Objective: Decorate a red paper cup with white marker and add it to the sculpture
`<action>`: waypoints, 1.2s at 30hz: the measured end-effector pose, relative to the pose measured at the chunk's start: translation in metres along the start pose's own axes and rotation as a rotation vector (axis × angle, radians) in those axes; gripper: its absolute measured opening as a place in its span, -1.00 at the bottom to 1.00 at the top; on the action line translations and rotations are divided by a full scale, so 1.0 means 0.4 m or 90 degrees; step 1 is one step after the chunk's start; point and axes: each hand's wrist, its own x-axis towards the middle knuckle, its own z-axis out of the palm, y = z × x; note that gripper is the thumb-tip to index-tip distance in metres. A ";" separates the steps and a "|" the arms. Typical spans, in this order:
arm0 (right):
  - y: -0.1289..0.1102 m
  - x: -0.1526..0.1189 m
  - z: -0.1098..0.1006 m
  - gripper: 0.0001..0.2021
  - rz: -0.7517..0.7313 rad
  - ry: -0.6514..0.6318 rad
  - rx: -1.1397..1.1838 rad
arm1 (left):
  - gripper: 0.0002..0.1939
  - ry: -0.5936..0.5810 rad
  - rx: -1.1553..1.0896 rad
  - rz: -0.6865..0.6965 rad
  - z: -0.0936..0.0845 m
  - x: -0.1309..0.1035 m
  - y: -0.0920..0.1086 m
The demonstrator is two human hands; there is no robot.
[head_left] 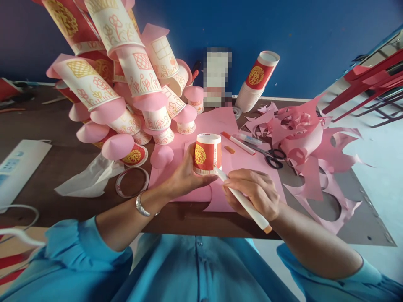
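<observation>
My left hand (185, 178) is wrapped round a red paper cup (208, 153) with a gold emblem and white bands. Closed in a writing grip, my right hand (252, 191) holds a white marker (247, 204) with an orange end. The marker's tip meets or nearly meets the cup's lower edge; exact contact is too small to tell. Beneath both hands lie pink paper sheets (217, 121). Close by on the paper are a capped orange-red marker (238, 143), a small orange cap (229, 149) and black-handled scissors (273, 158).
Decorated paper cups with pink cone tops (135, 75) form a tall stack at left. Cut pink scraps (302, 134) pile up at right. A stack of cups (256, 79) leans at the back. A tape roll (132, 182) and white crumpled paper (90, 176) lie left.
</observation>
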 end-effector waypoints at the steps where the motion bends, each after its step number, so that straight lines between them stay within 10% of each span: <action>1: 0.001 0.002 -0.001 -0.80 -0.006 -0.009 -0.008 | -0.24 0.000 0.000 0.002 0.001 0.000 0.003; 36: 0.006 -0.007 0.008 -0.89 -0.022 -0.029 -0.016 | -0.22 -0.053 -0.013 0.052 0.014 0.011 0.032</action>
